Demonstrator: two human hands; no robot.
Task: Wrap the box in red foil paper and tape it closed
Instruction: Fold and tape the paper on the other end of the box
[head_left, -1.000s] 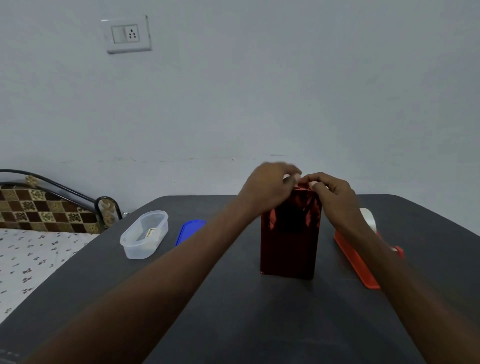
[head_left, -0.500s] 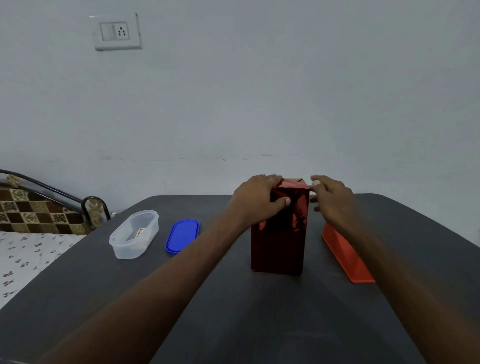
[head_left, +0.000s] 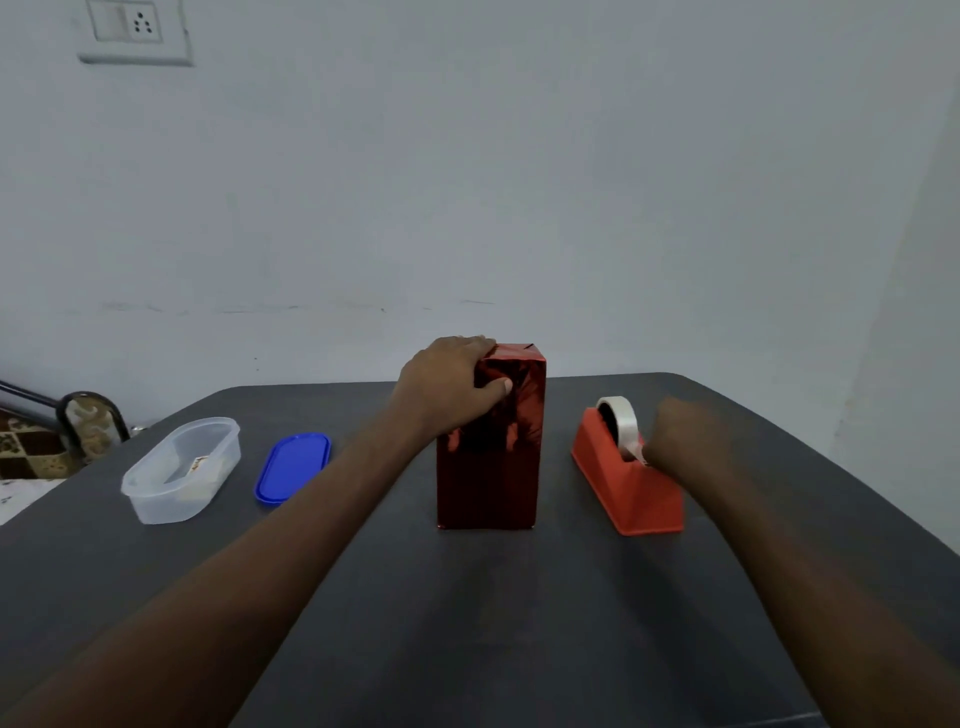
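Only an unreadable label in the tub (head_left: 182, 470)

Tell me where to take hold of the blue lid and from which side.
Pinch the blue lid by its near short rim, coming from above and the front. It lies flat on the table, so only the raised edge offers a hold; the clear container crowds its left.
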